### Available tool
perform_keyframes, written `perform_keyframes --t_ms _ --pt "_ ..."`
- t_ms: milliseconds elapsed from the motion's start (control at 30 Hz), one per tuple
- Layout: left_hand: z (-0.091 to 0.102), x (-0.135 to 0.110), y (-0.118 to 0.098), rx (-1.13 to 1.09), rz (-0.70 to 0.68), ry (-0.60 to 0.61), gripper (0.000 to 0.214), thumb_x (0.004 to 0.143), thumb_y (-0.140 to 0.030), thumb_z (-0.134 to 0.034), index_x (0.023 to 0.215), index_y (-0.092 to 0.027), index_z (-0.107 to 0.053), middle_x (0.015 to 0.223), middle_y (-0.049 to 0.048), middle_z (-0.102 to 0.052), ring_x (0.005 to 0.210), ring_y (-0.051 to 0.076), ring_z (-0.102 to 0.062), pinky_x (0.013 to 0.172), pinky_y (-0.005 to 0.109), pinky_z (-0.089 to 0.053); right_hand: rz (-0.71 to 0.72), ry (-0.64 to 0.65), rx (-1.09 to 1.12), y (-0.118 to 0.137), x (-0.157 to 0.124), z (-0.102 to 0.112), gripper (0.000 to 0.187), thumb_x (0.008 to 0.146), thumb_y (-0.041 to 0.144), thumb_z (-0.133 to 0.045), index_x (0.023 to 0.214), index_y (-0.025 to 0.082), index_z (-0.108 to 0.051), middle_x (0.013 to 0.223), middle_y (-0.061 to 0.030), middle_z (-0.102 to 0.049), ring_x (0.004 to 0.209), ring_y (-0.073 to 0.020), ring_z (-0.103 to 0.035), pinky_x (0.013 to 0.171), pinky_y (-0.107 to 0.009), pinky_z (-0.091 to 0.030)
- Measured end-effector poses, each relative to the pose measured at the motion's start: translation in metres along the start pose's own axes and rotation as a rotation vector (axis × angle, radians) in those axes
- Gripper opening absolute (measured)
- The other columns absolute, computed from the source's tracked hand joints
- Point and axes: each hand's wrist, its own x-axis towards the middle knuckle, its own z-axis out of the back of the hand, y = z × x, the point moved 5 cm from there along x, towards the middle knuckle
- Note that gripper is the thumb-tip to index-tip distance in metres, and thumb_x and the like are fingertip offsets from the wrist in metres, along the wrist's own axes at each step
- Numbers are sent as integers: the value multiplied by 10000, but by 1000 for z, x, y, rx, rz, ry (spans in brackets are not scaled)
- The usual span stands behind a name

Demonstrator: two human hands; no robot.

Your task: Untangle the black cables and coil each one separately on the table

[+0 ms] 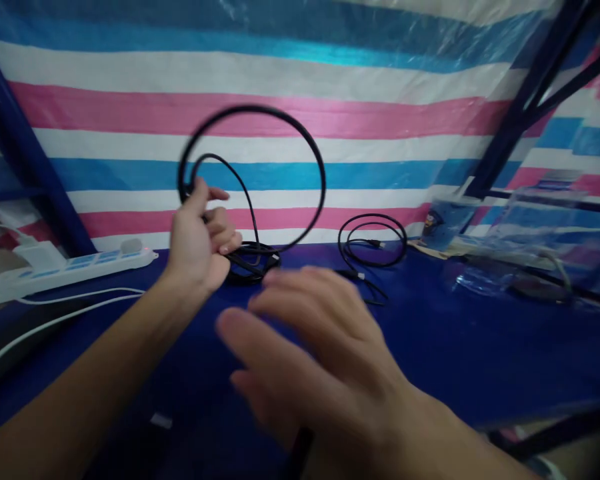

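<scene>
Head view: cable is pinched by left hand; right hand, spread empty, is best kept loop-guiding.

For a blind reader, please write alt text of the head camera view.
The left hand holds up a loop of thin black cable above a dark blue table. The blurred right hand, fingers spread, holds nothing. A white power strip lies left, a second coiled black cable right.
</scene>
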Motion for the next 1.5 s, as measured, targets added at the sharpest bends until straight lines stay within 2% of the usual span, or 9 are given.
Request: perform_keyframes --t_ms 100,233,300,467,800,967,1133,1300,1500 --pt "-29 -7 18 142 147 302 295 903 -359 -501 675 -176 -538 397 -99 -182 324 46 -108 320 164 -154 -176 39 52 -14 9 19 509 826 132 -496 1320 233 -426 944 -26 -645 825 -147 -613 739 -272 -496" --pt "-56 -17 22 283 286 652 348 807 -502 -589 723 -166 -613 419 -93 -249 331 30 -131 316 157 -167 -328 -307 -310 -73 10 65 660 786 195 -526 1412 157 -322 1404 -170 -396 1320 -308 -340 1001 -485 -365" --pt "-66 -26 19 344 321 777 437 769 -599 -574 748 -167 -633 436 -68 -328 338 38 -174 317 175 -183 -323 -176 -333 -99 11 68 741 783 262 -559 1448 114 -268 1461 -197 -325 1366 -345 -253 1032 -526 -305" --pt "-81 -48 20 605 367 1042 425 722 -589 -621 791 -171 -649 502 -15 -458 396 82 -341 354 204 -254 -331 304 -49 -122 22 47 505 751 49 -428 1231 121 -568 1027 -105 -677 914 -197 -604 770 -295 -435" --pt "-41 -25 -11 933 16 608 58 723 -245 -594 699 -204 -627 423 -6 -535 347 137 -480 317 201 -311 -503 340 139 -112 49 21 173 811 183 -471 807 133 -636 579 -23 -609 477 -106 -516 465 -215 -318" --pt "2 -42 23 865 27 477 139 730 -315 -684 803 -197 -670 443 -45 -507 361 93 -435 347 189 -303 -631 435 459 -126 -1 -24 183 825 277 -519 783 133 -625 578 -11 -613 523 -113 -546 476 -211 -374" --pt "6 -29 33 677 27 336 155 702 -271 -723 780 -173 -633 489 -48 -520 406 86 -467 406 201 -367 -724 126 607 -144 1 -26 170 798 301 -597 834 135 -607 589 19 -573 456 -92 -537 456 -210 -395" --pt "3 -11 34 548 24 278 141 751 -265 -681 821 -171 -602 451 -68 -475 390 80 -445 458 218 -387 -694 191 519 -156 26 -16 158 820 296 -571 826 138 -583 685 -15 -613 398 -82 -519 388 -212 -345" --pt "26 -22 63 832 -1 311 174 805 -325 -632 887 -181 -579 589 -30 -590 553 127 -566 558 245 -416 -623 96 400 -171 -13 -45 91 835 255 -546 826 168 -520 637 13 -567 548 -116 -559 516 -235 -431"
